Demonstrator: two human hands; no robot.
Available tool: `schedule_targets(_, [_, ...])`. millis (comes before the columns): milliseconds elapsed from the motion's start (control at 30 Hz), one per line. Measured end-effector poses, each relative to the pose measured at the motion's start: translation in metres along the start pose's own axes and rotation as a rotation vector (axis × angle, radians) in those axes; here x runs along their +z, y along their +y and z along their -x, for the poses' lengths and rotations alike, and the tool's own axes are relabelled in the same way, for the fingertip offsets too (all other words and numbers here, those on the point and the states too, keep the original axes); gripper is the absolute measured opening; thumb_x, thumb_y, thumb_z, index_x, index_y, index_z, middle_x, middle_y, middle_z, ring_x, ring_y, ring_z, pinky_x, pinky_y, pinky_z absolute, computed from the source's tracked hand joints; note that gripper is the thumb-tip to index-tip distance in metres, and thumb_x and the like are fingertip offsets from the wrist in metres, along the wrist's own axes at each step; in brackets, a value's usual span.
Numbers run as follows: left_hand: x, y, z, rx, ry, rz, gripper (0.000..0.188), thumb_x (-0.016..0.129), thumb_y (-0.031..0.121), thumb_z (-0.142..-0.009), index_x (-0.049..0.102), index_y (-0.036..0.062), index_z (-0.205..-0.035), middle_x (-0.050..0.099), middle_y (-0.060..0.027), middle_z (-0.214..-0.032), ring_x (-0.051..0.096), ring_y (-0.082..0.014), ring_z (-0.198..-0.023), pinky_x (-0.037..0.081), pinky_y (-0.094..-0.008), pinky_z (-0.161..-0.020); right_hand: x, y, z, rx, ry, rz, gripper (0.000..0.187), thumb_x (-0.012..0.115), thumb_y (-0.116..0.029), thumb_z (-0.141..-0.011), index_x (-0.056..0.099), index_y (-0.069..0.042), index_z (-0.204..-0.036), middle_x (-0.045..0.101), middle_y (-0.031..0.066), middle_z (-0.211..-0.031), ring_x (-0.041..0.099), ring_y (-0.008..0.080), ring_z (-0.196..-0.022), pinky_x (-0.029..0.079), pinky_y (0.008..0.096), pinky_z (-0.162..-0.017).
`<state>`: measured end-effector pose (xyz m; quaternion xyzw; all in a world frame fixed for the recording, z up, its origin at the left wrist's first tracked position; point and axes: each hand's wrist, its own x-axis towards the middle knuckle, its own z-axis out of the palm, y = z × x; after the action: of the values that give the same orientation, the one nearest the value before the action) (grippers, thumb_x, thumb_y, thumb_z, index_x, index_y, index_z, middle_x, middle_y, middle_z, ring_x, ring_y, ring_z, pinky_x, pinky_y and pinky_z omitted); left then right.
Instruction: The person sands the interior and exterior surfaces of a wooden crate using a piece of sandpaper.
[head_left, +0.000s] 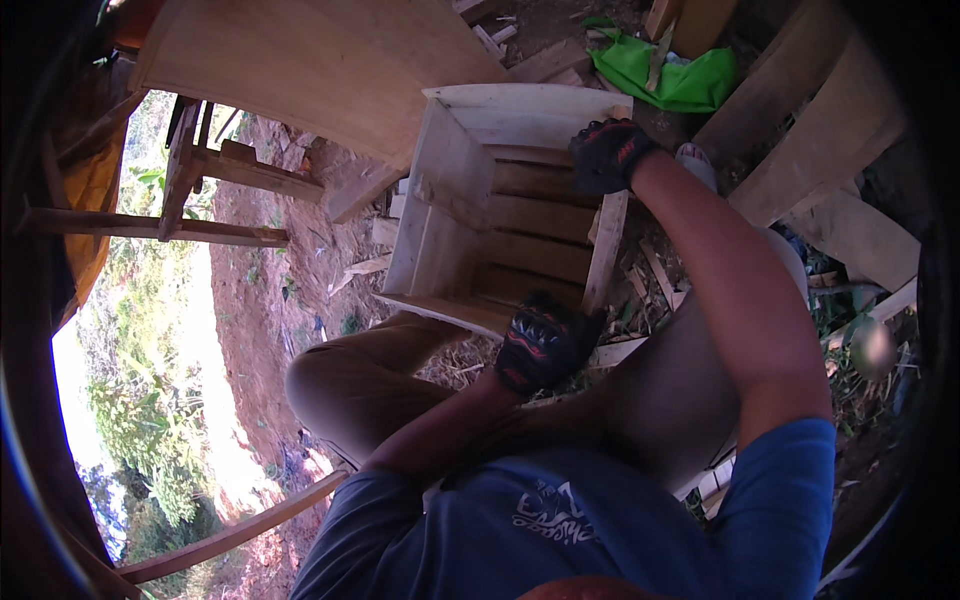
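Observation:
A pale wooden crate (408, 230) with a slatted bottom stands between my knees, its open side facing up toward me. My right hand (610, 156), in a black glove with red marks, is closed over the crate's far right corner. At the near right corner, my left hand (545, 345), in a matching glove, has its fingers curled over the near wall's edge. Parts of the fingers of both hands are hidden. The crate's inside shows several slats with gaps and nothing lying on them.
A large wooden board (320, 70) lies beyond the crate at the left. A green bag (665, 75) rests on the ground at the far right. Several planks (835, 130) lean at the right. Wood scraps litter the ground, and a rough timber frame (180, 180) borders the bright slope.

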<state>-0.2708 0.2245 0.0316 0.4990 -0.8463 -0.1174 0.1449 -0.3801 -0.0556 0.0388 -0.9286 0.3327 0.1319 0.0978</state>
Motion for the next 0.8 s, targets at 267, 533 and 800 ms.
schedule_targets(267, [-0.006, -0.087, 0.056, 0.022, 0.031, -0.405, 0.029, 0.064, 0.023, -0.086, 0.069, 0.0096, -0.111, 0.059, -0.0095, -0.071, 0.061, -0.0311, -0.064, 0.049, -0.0479, -0.062, -0.003, 0.002, -0.001, -0.035, -0.023, -0.012, 0.048, 0.062, -0.047, -0.086, 0.072, -0.007, -0.112, 0.073, 0.0159, -0.117, 0.069, 0.0331, -0.111, 0.053, 0.048, -0.098])
schedule_targets(533, [-0.055, -0.189, 0.094, 0.107, -0.113, -0.398, 0.015, 0.07, 0.017, -0.081, 0.067, 0.0093, -0.094, 0.06, -0.0092, -0.07, 0.061, -0.0324, -0.067, 0.048, -0.0471, -0.06, 0.015, 0.013, 0.003, -0.03, 0.137, -0.056, 0.045, 0.066, -0.043, -0.082, 0.071, -0.009, -0.111, 0.072, 0.0166, -0.11, 0.07, 0.0358, -0.106, 0.055, 0.0486, -0.093])
schedule_targets(800, [-0.053, -0.218, 0.128, -0.014, -0.095, -0.421, 0.002, 0.068, 0.012, -0.089, 0.069, 0.0103, -0.09, 0.058, -0.0111, -0.066, 0.057, -0.0318, -0.062, 0.044, -0.0471, -0.055, 0.021, 0.017, 0.0, -0.037, 0.093, 0.025, 0.046, 0.063, -0.038, -0.085, 0.069, -0.004, -0.116, 0.071, 0.0192, -0.113, 0.073, 0.0327, -0.098, 0.058, 0.0502, -0.083])
